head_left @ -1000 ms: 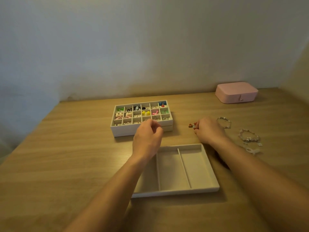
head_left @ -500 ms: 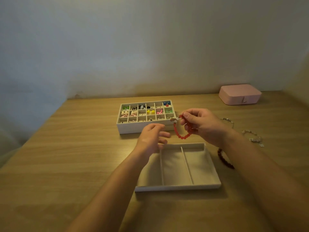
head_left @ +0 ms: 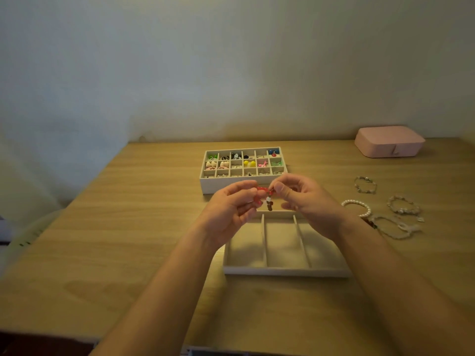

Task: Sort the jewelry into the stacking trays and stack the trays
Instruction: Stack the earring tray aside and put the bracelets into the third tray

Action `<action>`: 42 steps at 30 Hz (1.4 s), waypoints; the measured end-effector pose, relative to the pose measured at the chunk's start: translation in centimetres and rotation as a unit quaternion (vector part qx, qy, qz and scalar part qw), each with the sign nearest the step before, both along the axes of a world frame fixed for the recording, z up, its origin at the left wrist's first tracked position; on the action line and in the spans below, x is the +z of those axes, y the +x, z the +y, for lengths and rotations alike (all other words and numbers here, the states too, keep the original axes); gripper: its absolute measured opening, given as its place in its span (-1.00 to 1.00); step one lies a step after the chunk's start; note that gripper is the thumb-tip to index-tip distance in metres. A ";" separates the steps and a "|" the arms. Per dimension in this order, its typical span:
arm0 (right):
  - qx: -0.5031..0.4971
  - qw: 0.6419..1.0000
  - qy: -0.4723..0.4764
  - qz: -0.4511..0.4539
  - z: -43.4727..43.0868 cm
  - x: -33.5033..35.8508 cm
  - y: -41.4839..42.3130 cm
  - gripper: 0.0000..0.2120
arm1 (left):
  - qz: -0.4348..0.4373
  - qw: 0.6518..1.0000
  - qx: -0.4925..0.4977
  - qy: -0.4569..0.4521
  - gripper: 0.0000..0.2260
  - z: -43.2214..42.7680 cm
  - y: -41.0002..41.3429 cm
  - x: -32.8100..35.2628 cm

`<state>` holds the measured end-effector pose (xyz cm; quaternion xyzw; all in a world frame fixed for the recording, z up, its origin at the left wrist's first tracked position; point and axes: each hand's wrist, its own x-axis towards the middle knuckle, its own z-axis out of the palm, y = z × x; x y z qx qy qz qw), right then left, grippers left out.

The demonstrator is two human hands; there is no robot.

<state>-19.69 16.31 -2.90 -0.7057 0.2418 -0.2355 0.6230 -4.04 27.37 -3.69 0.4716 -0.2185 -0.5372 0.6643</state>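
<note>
While I am pinching the red bracelet (head_left: 259, 191) with my left hand (head_left: 232, 209) and right hand (head_left: 307, 201) above the 3-section tray (head_left: 282, 270), it is possibly slipping beside.

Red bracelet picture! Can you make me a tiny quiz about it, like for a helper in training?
1. True or false: the red bracelet lies in the three-slot tray.
2. Where is the pink box? A: far right on the table. B: inside the three-slot tray. C: in a hand.
3. Fill in: ___ hands hold the red bracelet.
Key: 1 false, the left hand and right hand pinch it. 2 A. 3 two.
</note>
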 end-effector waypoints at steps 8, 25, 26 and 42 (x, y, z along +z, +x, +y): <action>-0.035 0.996 0.079 0.004 1.5 -0.7 -0.2 -0.87 | -0.019 1.000 0.001 -0.020 -0.79 1.4 0.2 0.8; -0.058 0.989 -0.024 0.137 3.4 -2.5 1.5 -0.90 | -0.316 0.938 0.038 0.137 -0.89 3.5 1.1 -1.4; -0.054 0.988 -0.026 0.143 3.5 -2.5 1.7 -0.91 | -0.323 0.935 0.040 0.140 -0.91 3.6 1.3 -1.6; -0.073 0.947 -0.194 0.245 3.2 -3.6 4.0 -0.93 | -0.507 0.840 0.056 0.186 -0.86 2.9 2.4 -3.3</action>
